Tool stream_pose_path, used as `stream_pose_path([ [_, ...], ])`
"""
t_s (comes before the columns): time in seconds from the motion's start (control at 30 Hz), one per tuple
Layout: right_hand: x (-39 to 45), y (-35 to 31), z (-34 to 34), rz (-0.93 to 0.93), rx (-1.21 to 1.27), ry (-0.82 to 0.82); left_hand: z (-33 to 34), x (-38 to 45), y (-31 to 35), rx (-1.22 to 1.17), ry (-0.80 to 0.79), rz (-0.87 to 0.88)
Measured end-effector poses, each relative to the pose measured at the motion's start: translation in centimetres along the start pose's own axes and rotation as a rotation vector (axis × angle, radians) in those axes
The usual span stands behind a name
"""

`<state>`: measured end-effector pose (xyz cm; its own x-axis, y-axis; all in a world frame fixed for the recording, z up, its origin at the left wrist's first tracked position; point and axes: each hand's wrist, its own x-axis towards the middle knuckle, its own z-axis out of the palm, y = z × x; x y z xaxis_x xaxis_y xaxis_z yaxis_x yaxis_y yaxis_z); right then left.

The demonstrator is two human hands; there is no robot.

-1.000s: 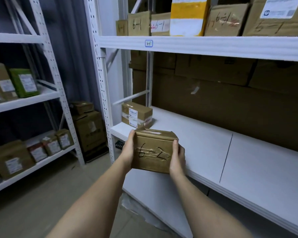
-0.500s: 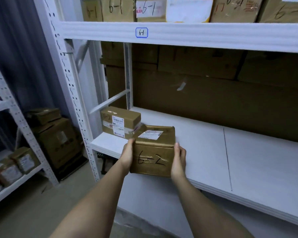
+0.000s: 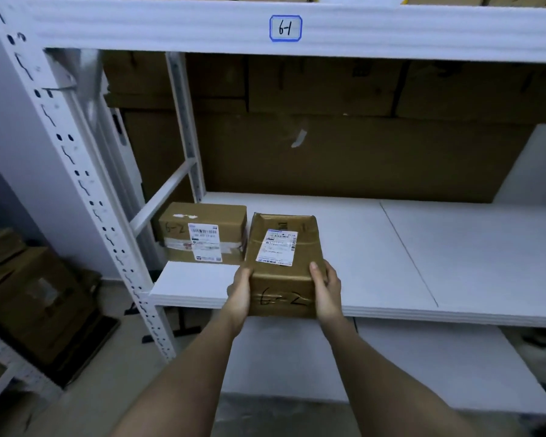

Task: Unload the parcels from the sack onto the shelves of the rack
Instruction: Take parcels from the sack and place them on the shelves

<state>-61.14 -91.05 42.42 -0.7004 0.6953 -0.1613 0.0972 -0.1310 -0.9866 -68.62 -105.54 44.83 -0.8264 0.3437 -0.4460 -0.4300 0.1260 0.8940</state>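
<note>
Our fingers (image 3: 315, 269) clamp the parcel (image 3: 282, 263) between both palms, left hand (image 3: 241, 293) at nine o'clock of it, right hand (image 3: 327, 291) at three. The parcel sits on the shelf (image 3: 423, 247), front end at its edge, just beside a second parcel (image 3: 202, 236) at ten o'clock.

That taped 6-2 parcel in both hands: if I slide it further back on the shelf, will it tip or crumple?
The parcel looks stiff: its edges stay square between the left hand and right hand. It is low and broad, so tipping seems unlikely. Its tape wrap may slide easily over the smooth white shelf.
</note>
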Motion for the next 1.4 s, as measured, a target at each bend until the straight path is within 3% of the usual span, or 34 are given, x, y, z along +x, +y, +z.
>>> stream_pose_path([
  [0.2,2.0,0.8,1.0,0.016,0.019,0.024,-0.2,3.3,0.2,0.04,-0.028,0.042],
  [0.57,8.1,-0.1,1.8,0.054,0.01,0.049,1.1,6.0,2.2,-0.118,0.049,-0.058],
  [0.97,11.6,-0.6,3.2,0.13,0.053,0.025,0.8,8.0,4.9,0.001,0.009,-0.311],
  [1.4,12.3,-1.8,4.1,0.164,0.064,-0.005,-0.2,9.0,6.6,0.032,0.027,-0.345],
])
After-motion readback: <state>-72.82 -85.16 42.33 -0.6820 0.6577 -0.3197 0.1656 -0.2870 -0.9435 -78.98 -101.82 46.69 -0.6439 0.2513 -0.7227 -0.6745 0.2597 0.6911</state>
